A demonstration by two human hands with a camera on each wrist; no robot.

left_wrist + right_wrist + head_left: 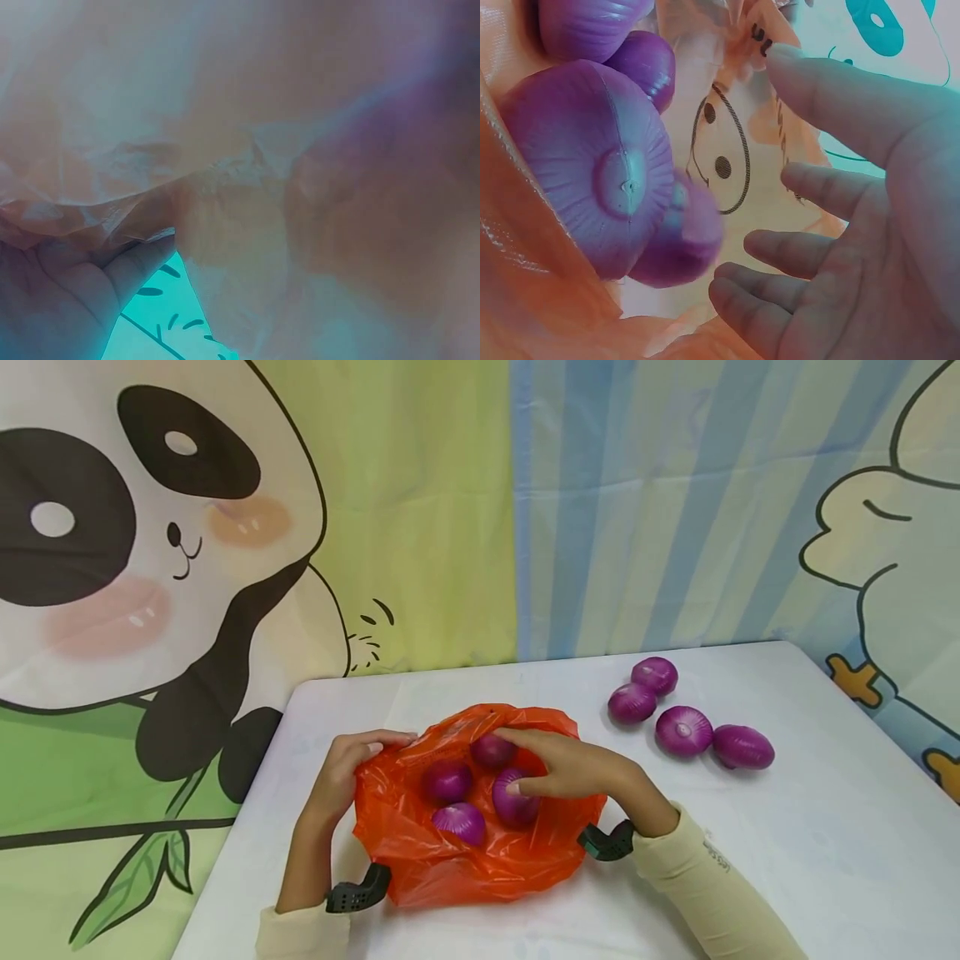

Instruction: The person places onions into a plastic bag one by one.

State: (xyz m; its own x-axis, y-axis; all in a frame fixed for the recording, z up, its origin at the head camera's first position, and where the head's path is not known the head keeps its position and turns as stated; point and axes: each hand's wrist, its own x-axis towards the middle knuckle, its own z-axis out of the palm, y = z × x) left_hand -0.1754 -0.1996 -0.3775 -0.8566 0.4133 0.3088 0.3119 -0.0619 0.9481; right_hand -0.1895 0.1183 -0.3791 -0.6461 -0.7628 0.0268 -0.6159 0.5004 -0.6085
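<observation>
An orange-red plastic bag lies spread open on the white table, with several purple onions inside it. My left hand holds the bag's left rim; in the left wrist view the film hides most of its fingers. Over the right part of the bag's mouth is my right hand, its fingers spread and apart from the onions in the right wrist view. There, a large onion sits close to the camera. A slightly blurred onion lies partly behind it, near the fingertips.
Several more purple onions sit on the table to the right of the bag, toward the back edge. A cartoon-printed curtain hangs behind the table. Each wrist wears a black camera.
</observation>
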